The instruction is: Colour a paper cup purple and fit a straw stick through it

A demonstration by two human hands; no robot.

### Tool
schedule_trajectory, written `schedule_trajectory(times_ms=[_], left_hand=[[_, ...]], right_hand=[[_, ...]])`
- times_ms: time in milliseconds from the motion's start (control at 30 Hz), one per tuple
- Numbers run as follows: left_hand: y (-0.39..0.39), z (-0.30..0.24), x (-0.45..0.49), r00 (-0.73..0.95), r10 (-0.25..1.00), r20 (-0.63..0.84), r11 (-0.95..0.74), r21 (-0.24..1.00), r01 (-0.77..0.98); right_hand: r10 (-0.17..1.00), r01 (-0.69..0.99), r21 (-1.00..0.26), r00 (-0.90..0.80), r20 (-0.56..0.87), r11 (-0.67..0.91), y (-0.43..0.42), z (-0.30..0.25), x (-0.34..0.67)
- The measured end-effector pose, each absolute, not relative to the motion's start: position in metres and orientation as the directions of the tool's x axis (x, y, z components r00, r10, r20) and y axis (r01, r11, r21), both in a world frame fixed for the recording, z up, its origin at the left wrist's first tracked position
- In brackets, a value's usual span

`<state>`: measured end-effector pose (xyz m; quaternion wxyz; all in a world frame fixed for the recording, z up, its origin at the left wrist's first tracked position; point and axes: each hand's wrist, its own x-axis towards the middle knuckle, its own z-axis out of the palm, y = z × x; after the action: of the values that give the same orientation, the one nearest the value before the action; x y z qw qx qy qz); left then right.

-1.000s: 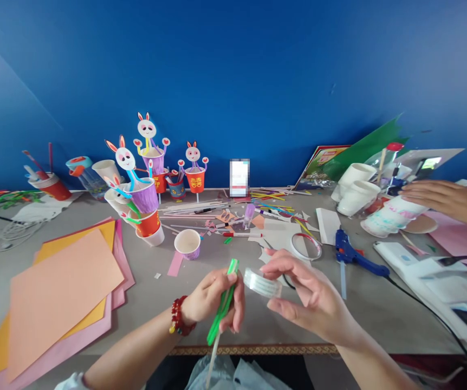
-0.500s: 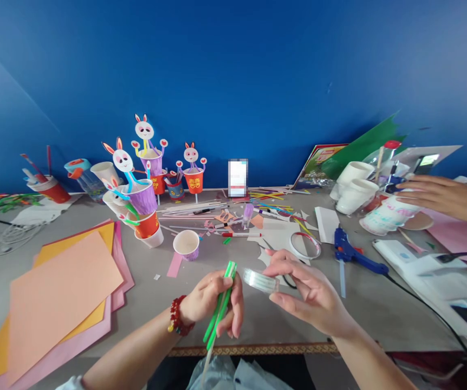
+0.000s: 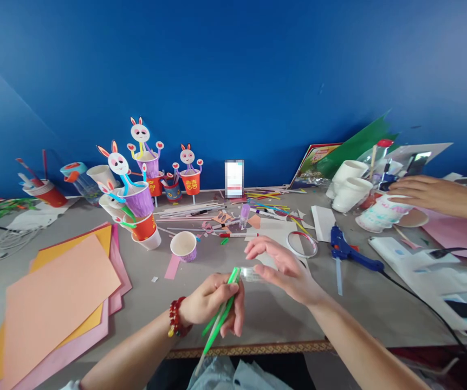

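My left hand (image 3: 217,300), with a red bead bracelet at the wrist, is closed around narrow green strips (image 3: 213,336) and a thin pale stick (image 3: 200,364) that slants down towards my lap. At the strips' upper end is a roll of clear tape (image 3: 250,274), seeming to touch them. My right hand (image 3: 288,268) is just right of the roll, with fingers spread above it and the thumb over its right side. Whether the thumb touches the roll, I cannot tell. Beyond my hands stands a paper cup with a purple outside (image 3: 185,254).
Rabbit-decorated cups (image 3: 138,200) stand at the back left, behind stacked coloured paper (image 3: 63,287). A blue glue gun (image 3: 353,254) and a white power strip (image 3: 404,271) lie right. Another person's hand (image 3: 432,192) rests by a decorated white cup (image 3: 380,214). Pens and scraps litter the middle.
My right hand has shifted left and opened from its grip on the tape roll. The roll has moved left against the green strips, which are tilted more in my left hand.
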<state>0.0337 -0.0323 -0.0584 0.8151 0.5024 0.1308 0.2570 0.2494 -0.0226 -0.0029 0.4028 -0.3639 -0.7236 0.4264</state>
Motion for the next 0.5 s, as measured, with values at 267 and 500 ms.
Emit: schedule_trajectory(times_ms=[267, 500], left_hand=[[-0.028, -0.050, 0.027, 0.795, 0.604, -0.055, 0.196, 0.977, -0.081], [-0.020, -0.054, 0.027, 0.620, 0.782, -0.070, 0.048, 0.997, 0.053]], right_hand=[[0.751, 0.307, -0.831, -0.634, 0.186, 0.464, -0.004, 0.004, 0.227], [0.804, 0.398, -0.797, -0.569, 0.173, 0.454, 0.009, -0.005, 0.228]])
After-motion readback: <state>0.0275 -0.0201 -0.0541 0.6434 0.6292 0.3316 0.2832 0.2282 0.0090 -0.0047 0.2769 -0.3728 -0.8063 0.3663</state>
